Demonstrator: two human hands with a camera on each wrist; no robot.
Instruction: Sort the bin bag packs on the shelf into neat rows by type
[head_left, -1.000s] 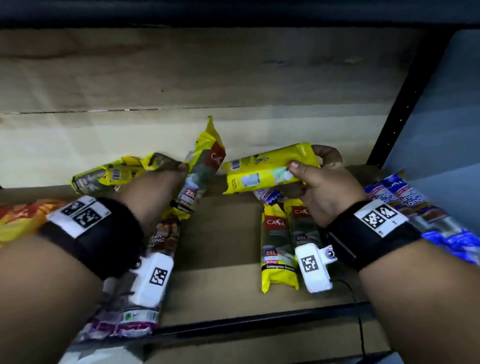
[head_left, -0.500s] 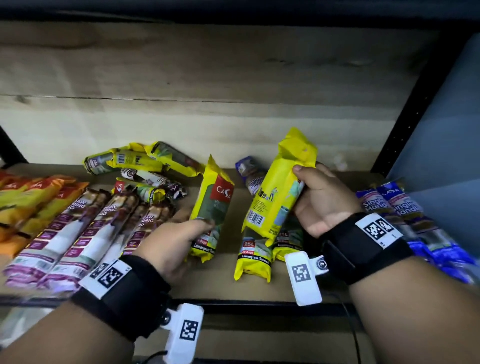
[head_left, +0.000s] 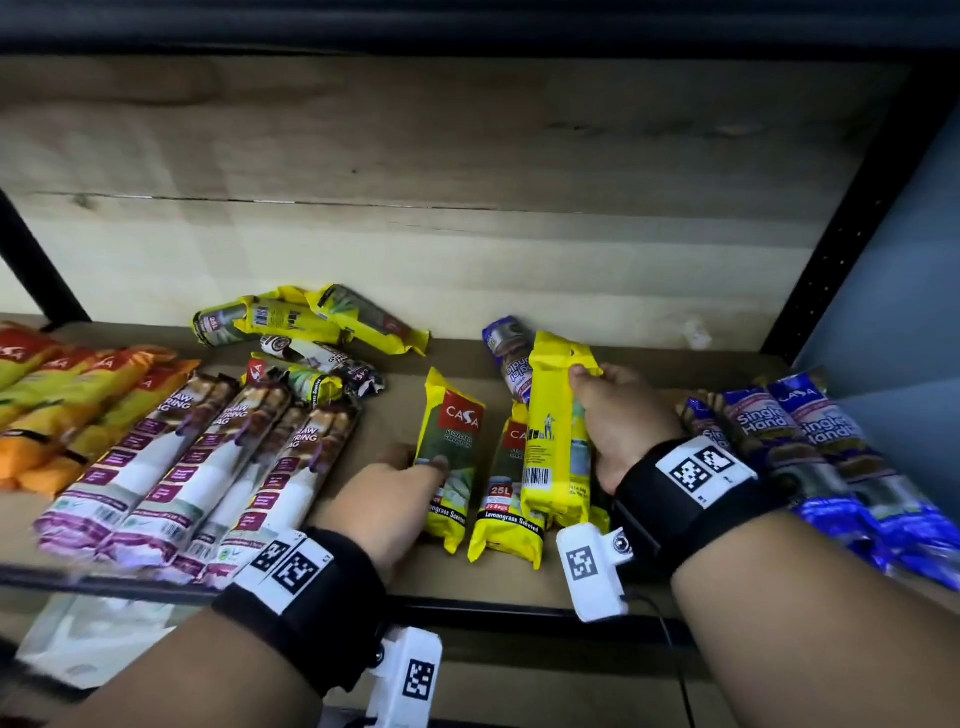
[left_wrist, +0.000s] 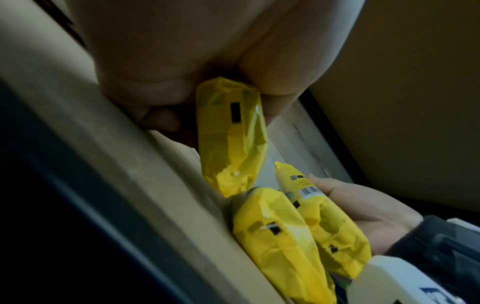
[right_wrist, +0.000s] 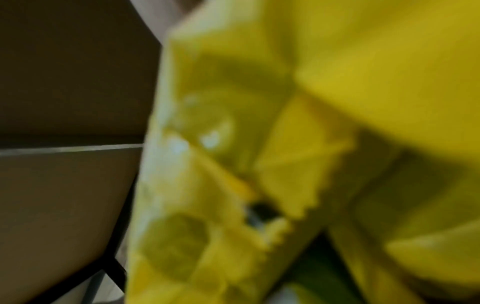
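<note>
On the shelf (head_left: 395, 566), much of the sorting appears done: orange packs (head_left: 78, 395) and purple-and-white drawstring packs (head_left: 208, 467) are laid in rows at the left, and blue single-handle packs (head_left: 810, 447) are lined up at the right. In the middle, a row of yellow lemongrass packs is being formed. One yellow pack (head_left: 451, 457) is gripped near its lower half by the left hand (head_left: 384, 499), fingers curled round it, and is lying just beside a second pack (head_left: 506, 499). A barcode-side yellow pack (head_left: 558, 441) is clamped in the right hand (head_left: 623, 421) and held over that second pack. Left to be sorted, by the look of it, are a loose heap of yellow packs (head_left: 306, 322) by the back wall, a stray drawstring pack (head_left: 322, 361) and one blue pack (head_left: 511, 353) behind the right hand.
</note>
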